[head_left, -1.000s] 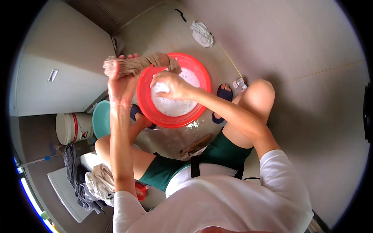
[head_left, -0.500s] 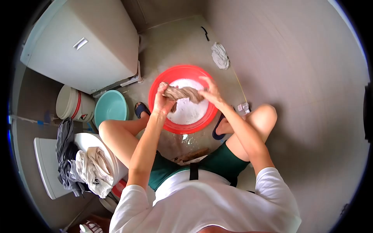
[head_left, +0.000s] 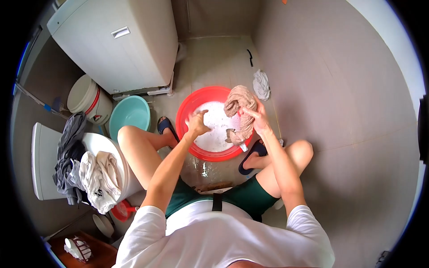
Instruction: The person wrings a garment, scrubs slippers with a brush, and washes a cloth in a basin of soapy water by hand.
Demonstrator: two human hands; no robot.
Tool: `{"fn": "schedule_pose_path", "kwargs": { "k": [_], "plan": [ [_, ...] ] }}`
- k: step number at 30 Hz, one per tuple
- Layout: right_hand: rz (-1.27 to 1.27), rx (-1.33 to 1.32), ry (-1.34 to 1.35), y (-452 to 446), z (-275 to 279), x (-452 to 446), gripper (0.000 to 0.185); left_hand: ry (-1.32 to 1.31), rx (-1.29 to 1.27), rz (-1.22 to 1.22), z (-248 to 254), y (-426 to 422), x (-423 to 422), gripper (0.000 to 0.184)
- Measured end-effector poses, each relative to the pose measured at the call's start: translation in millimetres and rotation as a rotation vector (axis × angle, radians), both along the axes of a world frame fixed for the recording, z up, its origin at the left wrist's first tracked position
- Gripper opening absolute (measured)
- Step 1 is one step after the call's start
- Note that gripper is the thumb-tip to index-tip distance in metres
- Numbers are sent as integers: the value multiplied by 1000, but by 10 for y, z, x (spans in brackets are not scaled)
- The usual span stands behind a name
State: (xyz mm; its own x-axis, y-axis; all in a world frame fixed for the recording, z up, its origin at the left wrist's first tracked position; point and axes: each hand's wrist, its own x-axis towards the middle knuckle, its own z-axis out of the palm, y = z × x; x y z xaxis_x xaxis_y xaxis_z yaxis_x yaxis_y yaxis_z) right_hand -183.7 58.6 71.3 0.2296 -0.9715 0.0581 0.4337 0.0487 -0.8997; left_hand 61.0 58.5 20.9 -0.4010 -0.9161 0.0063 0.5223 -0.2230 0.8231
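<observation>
A wet, twisted beige cloth (head_left: 241, 103) hangs over the right side of the red basin (head_left: 189, 99). My right hand (head_left: 260, 119) grips it around the middle, and its lower end droops near the rim. My left hand (head_left: 196, 123) hovers over the left part of the basin, slightly blurred, fingers apart and holding nothing. White suds (head_left: 215, 134) cover the water in the basin.
On the left, a teal basin (head_left: 129, 114) stands beside a white bucket (head_left: 88, 99). Dark clothes (head_left: 71, 152) and pale clothes (head_left: 102, 176) lie over the toilet (head_left: 42, 165). Behind is a white washing machine (head_left: 120, 49). A white cloth (head_left: 261, 85) lies by the right wall.
My left hand has let go of the beige cloth and moved lower left. My right hand has taken hold of the cloth and carried it to the right. The view has shifted.
</observation>
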Motion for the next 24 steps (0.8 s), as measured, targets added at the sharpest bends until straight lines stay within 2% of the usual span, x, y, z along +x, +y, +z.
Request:
{"fn": "schedule_pose_path", "kwargs": {
  "k": [3,4,6,7,8,10,13,14,16,17,19,20,21,22,23,24],
  "plan": [
    [53,-8,55,47,88,64,58,-892,-83,507,-89,39,3,104],
    [89,-9,71,110,93,91,58,-921,-242,453,-95,94,24,105],
    [189,-8,16,89,157,111,56,-956,-582,355,333,105,-66,106],
    [246,8,-4,90,174,115,55,-877,-527,243,460,137,-98,110],
    [302,22,-24,94,259,148,54,-650,-519,183,644,205,-180,101],
    [269,38,14,109,422,247,51,-775,-343,175,524,205,-193,87],
    [98,90,219,49,351,311,47,-736,-200,163,146,119,-67,76],
    [24,109,311,12,256,327,46,-779,-221,146,207,161,-58,75],
    [-87,31,314,-8,141,385,42,-876,-263,118,438,282,5,72],
    [-113,-4,301,-19,115,406,42,-631,-305,101,299,319,-16,76],
    [-182,-25,220,-24,130,501,36,-483,-116,-62,336,435,-88,98],
    [-183,37,110,-16,123,538,35,-379,-201,-113,304,481,-212,114],
    [-184,102,0,-4,110,567,33,-363,-359,-38,244,582,-403,126],
    [-182,173,-110,3,93,597,32,-499,-339,12,187,689,-570,131],
    [-183,193,-122,-12,45,600,29,-586,-290,110,374,794,-638,129],
    [-180,198,-82,-35,8,588,29,-517,-223,162,333,791,-677,126]
  ]
}}
